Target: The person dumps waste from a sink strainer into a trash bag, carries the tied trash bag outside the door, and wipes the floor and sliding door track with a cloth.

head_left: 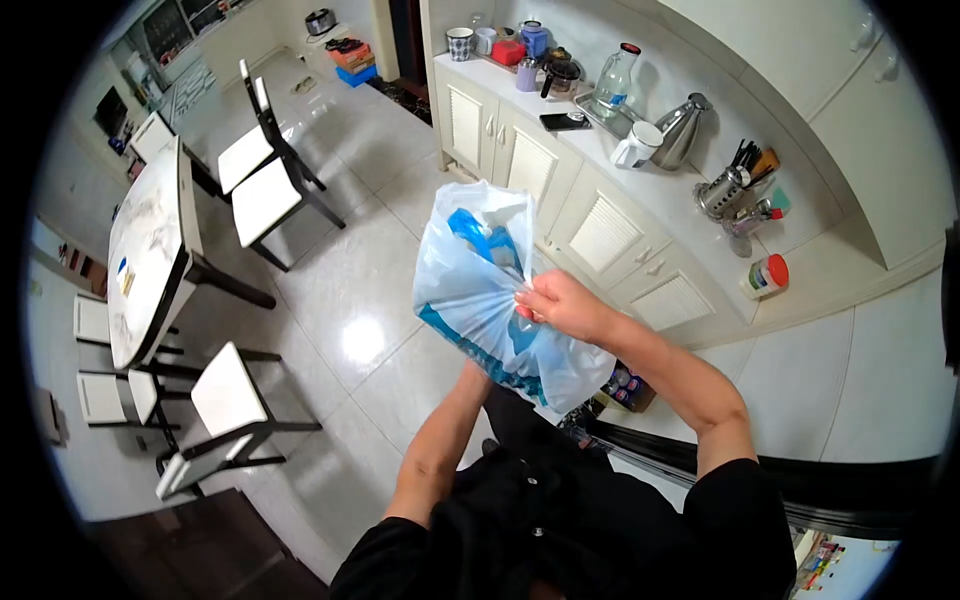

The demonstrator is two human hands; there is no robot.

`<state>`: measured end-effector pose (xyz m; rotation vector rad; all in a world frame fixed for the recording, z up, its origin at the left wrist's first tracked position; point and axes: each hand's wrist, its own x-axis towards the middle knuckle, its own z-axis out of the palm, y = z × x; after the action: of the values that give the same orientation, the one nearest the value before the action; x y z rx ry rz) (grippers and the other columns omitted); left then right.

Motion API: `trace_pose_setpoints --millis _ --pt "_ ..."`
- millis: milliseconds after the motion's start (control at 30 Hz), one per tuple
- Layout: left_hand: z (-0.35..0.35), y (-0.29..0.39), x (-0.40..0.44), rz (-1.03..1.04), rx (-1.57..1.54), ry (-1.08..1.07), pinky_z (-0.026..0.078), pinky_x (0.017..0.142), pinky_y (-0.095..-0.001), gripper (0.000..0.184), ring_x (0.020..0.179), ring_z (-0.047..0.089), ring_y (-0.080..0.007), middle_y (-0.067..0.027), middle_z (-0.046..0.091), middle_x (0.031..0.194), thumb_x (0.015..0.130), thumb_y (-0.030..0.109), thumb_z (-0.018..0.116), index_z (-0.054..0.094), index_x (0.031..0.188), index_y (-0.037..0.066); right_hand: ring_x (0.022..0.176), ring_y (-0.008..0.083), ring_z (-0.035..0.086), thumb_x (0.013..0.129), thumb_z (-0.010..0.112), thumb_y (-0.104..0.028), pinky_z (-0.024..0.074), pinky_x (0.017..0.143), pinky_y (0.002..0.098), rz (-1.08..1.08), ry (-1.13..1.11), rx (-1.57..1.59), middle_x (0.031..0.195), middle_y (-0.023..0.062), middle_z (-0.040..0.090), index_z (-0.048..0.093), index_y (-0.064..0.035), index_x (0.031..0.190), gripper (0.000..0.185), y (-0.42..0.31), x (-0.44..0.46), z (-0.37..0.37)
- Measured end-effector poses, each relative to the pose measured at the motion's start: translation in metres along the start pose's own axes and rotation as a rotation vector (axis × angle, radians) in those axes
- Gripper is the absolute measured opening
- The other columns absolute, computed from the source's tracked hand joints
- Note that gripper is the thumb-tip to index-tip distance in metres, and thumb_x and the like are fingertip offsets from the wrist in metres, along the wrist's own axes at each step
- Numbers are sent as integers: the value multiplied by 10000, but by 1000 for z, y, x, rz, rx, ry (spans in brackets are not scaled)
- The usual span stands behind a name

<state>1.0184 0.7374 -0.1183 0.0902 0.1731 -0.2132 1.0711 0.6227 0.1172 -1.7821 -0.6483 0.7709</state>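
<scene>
Right hand (565,305) closed, one plastic bag (480,265) is pinched, spread around its fingertips; the left hand is hidden behind the bag, its grip impossible to tell. One glass bottle (612,82) and one phone (564,122) are borne by the worktop (685,222); across the tiled floor (335,260), one table (150,225) is flanked by several chairs (268,205).

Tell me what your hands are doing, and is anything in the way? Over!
Right hand gripping plastic bag. Left hand hidden behind it. Chairs and table off left, apart from the bag. Over.
</scene>
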Motion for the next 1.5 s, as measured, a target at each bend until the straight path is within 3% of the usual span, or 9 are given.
trace_pose_setpoints --millis 67,133,533,700,933,1100,1267,1333,1500 --pt "0 43 37 -4 14 -3 366 1017 -462 614 1182 469 -308 -146 467 1316 922 502 297 394 1330 52 536 110 489 871 537 -181 403 536 282 -17 38 -6 554 53 540 584 19 662 293 -3 46 -7" --pt "8 93 79 -3 37 -19 365 1018 -461 609 1182 469 -309 -148 465 1317 924 494 299 393 1330 50 639 50 480 921 520 -162 394 576 194 102 50 66 698 -9 551 582 0 753 240 -11 107 -22" --pt "1 386 249 81 49 -16 361 1027 -454 578 1185 467 -311 -159 458 1321 936 449 314 387 1332 35 563 54 422 918 507 -153 366 530 208 139 120 219 649 -15 508 569 -10 728 246 -62 441 -53" --pt "49 509 322 73 53 15 385 1006 -448 543 1151 493 -309 -154 495 1285 942 419 321 402 1321 39 573 72 464 913 503 -168 398 543 229 173 210 194 664 9 539 577 1 726 262 -62 588 -84" --pt "-2 660 450 159 163 214 381 1010 -441 531 1159 487 -318 -149 485 1299 944 408 314 417 1315 43 555 64 418 922 471 -136 376 537 225 188 288 313 646 -17 489 561 -5 740 241 -77 771 -107" --pt "-16 768 543 140 162 260 348 1029 -458 563 1180 466 -327 -127 473 1323 943 470 303 417 1326 72 577 76 478 913 498 -176 393 522 234 268 339 288 673 5 550 581 -22 760 232 -62 920 -132" --pt "-30 845 605 41 25 275 367 1007 -479 609 1175 473 -330 -112 471 1330 927 533 312 406 1341 97 555 81 479 916 517 -220 412 536 250 304 386 253 646 3 546 591 -4 751 281 -51 1029 -157" --pt "-19 876 643 61 79 302 381 996 -478 618 1168 480 -330 -120 479 1320 922 541 311 413 1335 93 639 165 604 884 531 -193 474 594 291 367 462 256 719 80 634 620 31 760 271 -53 1074 -173" --pt "-38 944 750 -46 189 338 382 993 -471 563 1161 486 -327 -133 495 1300 940 470 308 426 1320 72 589 109 523 912 524 -230 433 553 260 418 536 276 703 42 592 613 17 788 290 -47 1179 -221"
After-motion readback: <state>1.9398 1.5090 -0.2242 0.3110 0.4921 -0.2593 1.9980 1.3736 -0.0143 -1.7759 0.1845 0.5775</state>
